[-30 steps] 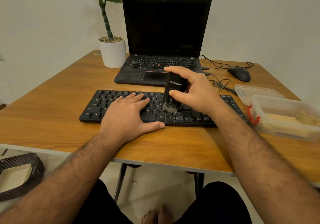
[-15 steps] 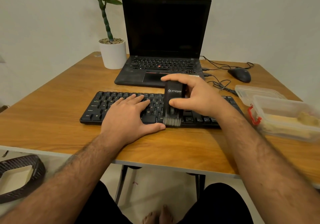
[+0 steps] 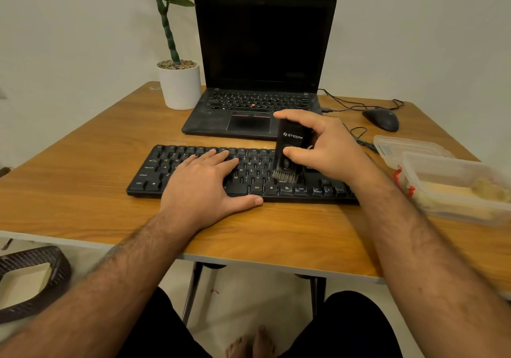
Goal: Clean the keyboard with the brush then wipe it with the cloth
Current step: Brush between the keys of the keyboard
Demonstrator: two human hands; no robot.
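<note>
Right now your right hand point(image 3: 329, 147) is clenched on the black plastic brush point(image 3: 290, 150), a squat rectangular block with white lettering on its face; your index finger hooks over its top and your thumb presses its front. It stands nearly upright, and its short tuft of pale grey bristles point(image 3: 284, 176) touches the keys right of the middle of the flat black plastic keyboard point(image 3: 193, 175), just under your grip. Your left hand point(image 3: 204, 189) lies flat and spread on the keys left of the brush, palm down, grasping nothing, its thumb stretched along the front edge. The keyboard lies crosswise on the glossy, wood-grained orange-brown worktop point(image 3: 83, 169), close to the near edge.

Behind it an open matte black laptop point(image 3: 262, 62) shows a dark screen. A white cylindrical pot point(image 3: 179, 88), topped with pebbles and holding a green bamboo-like stalk, stands just left of the laptop. A dark rounded mouse point(image 3: 383, 118) with a thin cable lies at the far right. Nearer on the right, a clear plastic box point(image 3: 453, 189) with a red clip holds something yellowish, perhaps the cloth; you cannot tell through the cloudy wall.
</note>
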